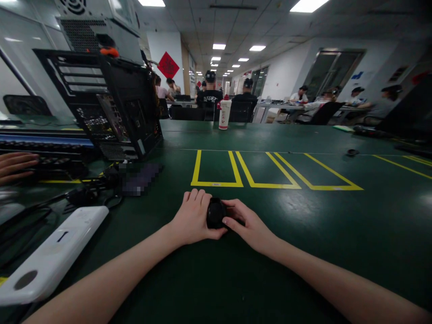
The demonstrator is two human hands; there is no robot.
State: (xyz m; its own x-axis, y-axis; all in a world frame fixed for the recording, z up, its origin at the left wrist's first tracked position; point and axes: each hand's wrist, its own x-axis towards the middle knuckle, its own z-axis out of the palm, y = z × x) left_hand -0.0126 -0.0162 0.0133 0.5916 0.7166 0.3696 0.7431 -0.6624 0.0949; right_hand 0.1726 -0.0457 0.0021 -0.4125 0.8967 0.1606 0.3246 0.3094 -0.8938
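Between my two hands, just in front of the yellow-taped rectangles, is a small black rounded object (216, 213) with a smooth, slightly shiny face; its exact kind does not show. My left hand (193, 217) wraps round its left side, thumb along the near edge. On the right side, the thumb and bent fingers of my right hand (248, 224) pinch the same object. The palms hide its edges. Both hands stay low over the dark green table (256, 279).
At the left stand an open black computer case (118, 108), tangled cables (86, 195), a long white device (57, 252) and another person's hand (16, 166). A cup (224, 113) stands at the back. A small black round thing (352, 153) lies right of the yellow tape (216, 184).
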